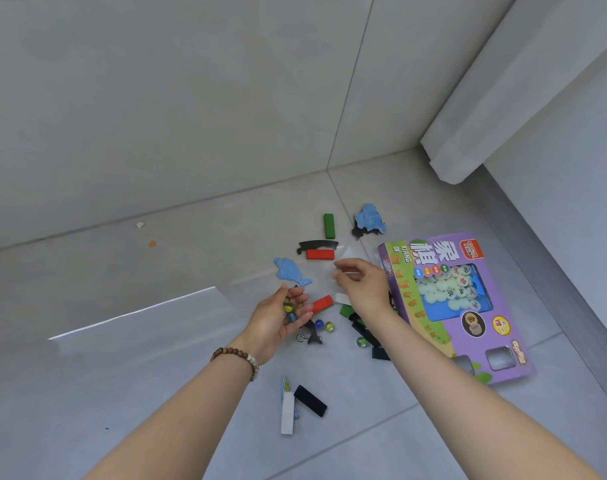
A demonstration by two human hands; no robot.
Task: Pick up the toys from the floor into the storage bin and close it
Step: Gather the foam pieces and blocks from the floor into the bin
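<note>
1. Grey floor tiles meet a pale wall, and the toys lie scattered on them: a red block, a green block, a blue fish shape and a black block.
2. The left hand has its grip curled round a few marbles. The right hand pinches a clear plastic piece.
3. The task seems to be at an early stage, as nearly all toys wait on the floor.
4. The storage bin is not plainly seen; a clear edge at the left may belong to it.
5. A purple game box crowds the right arm.
</note>
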